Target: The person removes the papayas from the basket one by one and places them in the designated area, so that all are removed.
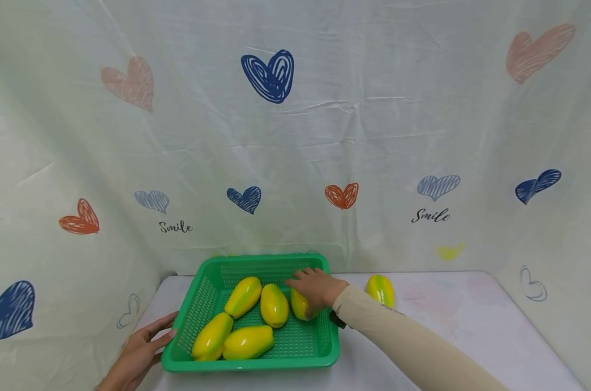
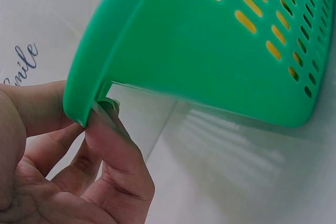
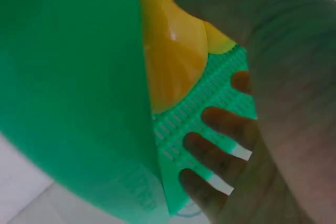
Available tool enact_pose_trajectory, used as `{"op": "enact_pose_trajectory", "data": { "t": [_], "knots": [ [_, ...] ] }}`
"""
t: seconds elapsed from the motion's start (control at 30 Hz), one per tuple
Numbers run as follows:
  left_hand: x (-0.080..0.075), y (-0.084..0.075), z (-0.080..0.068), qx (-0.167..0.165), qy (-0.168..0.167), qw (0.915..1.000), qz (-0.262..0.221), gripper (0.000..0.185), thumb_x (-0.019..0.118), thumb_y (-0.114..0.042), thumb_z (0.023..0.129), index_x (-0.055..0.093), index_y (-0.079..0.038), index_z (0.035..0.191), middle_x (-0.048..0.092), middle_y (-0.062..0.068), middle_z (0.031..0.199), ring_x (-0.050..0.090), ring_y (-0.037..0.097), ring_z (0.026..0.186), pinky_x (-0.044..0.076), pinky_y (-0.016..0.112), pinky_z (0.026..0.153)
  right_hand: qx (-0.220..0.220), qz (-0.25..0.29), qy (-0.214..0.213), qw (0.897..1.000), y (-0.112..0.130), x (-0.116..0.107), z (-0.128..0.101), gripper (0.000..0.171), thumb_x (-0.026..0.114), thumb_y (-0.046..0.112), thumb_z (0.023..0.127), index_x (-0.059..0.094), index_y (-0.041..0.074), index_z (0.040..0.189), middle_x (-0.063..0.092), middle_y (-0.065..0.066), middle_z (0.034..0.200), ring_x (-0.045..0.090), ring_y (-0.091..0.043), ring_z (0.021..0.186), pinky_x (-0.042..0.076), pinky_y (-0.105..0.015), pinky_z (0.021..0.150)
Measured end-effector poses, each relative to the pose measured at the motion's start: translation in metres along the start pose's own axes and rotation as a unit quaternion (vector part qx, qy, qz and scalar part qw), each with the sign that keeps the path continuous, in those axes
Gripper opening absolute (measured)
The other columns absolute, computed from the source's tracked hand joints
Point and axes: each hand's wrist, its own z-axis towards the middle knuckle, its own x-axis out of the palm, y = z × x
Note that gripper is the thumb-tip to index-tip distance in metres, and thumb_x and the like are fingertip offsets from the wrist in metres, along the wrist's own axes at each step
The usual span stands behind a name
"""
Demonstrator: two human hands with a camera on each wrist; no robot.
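Note:
A green plastic basket point(image 1: 251, 365) stands on the table with several yellow papayas point(image 1: 248, 342) inside. At its left side, my left hand point(image 1: 141, 347) grips the rim; the left wrist view shows thumb and fingers pinching the basket's edge point(image 2: 86, 77). Inside the basket's right part, my right hand point(image 1: 315, 287) is over the rightmost papaya point(image 1: 299, 304), partly hiding it. The right wrist view has this right hand point(image 3: 268, 182) with fingers spread apart, and a papaya point(image 3: 176, 40) beside them, partly covered by the basket wall.
One more papaya point(image 1: 380, 290) lies on the white table point(image 1: 446, 315) to the right of the basket, behind the right forearm point(image 1: 402, 336). A white curtain point(image 1: 295, 141) printed with hearts hangs at the back and sides.

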Motion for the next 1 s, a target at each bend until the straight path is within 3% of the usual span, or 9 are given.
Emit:
{"op": "enact_pose_trajectory", "data": {
  "t": [0.43, 0.77, 1.0],
  "knots": [
    [0.0011, -0.0006, 0.0004, -0.002, 0.001, 1.0000, -0.001, 0.069, 0.067, -0.016, 0.106, 0.033, 0.008, 0.160, 0.038, 0.035, 0.153, 0.062, 0.017, 0.105, 0.063, 0.044, 0.091, 0.056, 0.021, 0.040, 0.997, 0.0036, -0.0011, -0.0003, 0.085, 0.096, 0.040, 0.080, 0.055, 0.027, 0.153, 0.056, 0.000, 0.150, 0.050, -0.024, 0.140, 0.041, -0.039, 0.120],
    [0.0002, 0.0003, -0.0015, -0.002, 0.002, 1.0000, -0.003, 0.069, 0.066, -0.016, 0.107, 0.030, 0.009, 0.161, 0.037, 0.035, 0.152, 0.063, 0.016, 0.102, 0.063, 0.041, 0.088, 0.060, 0.007, 0.055, 0.997, 0.0036, -0.0001, 0.0032, 0.079, 0.095, 0.042, 0.079, 0.058, 0.026, 0.147, 0.058, 0.000, 0.148, 0.052, -0.022, 0.139, 0.042, -0.038, 0.120],
    [0.0006, 0.0005, -0.0011, -0.001, -0.004, 1.0000, 0.000, 0.068, 0.066, -0.016, 0.106, 0.032, 0.008, 0.160, 0.038, 0.035, 0.152, 0.062, 0.018, 0.103, 0.063, 0.041, 0.087, 0.082, 0.035, 0.082, 0.993, 0.0053, 0.0011, -0.0002, 0.082, 0.095, 0.048, 0.078, 0.055, 0.027, 0.146, 0.062, 0.000, 0.145, 0.059, -0.023, 0.131, 0.051, -0.039, 0.110]
  ]
}}
